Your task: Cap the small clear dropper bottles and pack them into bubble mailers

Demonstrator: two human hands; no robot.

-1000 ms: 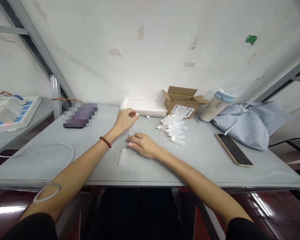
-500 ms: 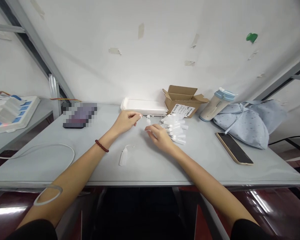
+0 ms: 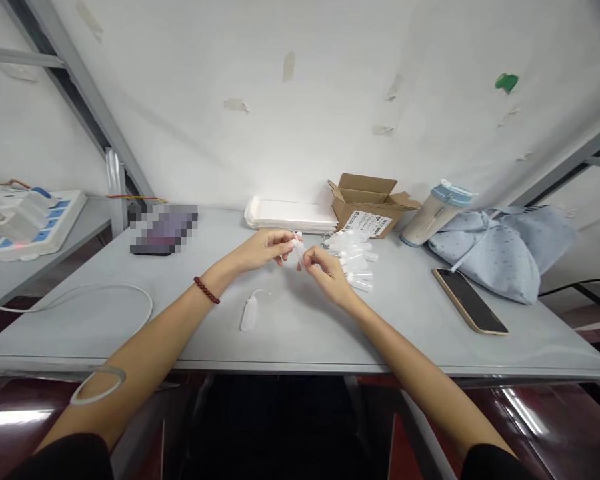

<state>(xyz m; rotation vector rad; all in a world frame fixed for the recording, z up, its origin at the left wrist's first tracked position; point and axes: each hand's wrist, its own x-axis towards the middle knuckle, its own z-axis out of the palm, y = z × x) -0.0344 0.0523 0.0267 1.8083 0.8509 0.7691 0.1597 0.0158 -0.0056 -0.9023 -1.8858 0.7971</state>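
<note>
Moved together since last frame: my left hand [image 3: 266, 249] and right hand [image 3: 327, 273], fingertips pinching one clear tube [image 3: 301, 251]; looks like two-handed handling, next needs steady light grip

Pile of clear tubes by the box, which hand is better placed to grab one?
Likely the right hand, beside the pile; the left hand sits farther off. Both seem to hold one tube.

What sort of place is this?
Probably a workbench, perhaps in a small workshop: a smooth grey tabletop carries a pile of small translucent plastic tubes with an open brown cardboard box behind them.
</note>
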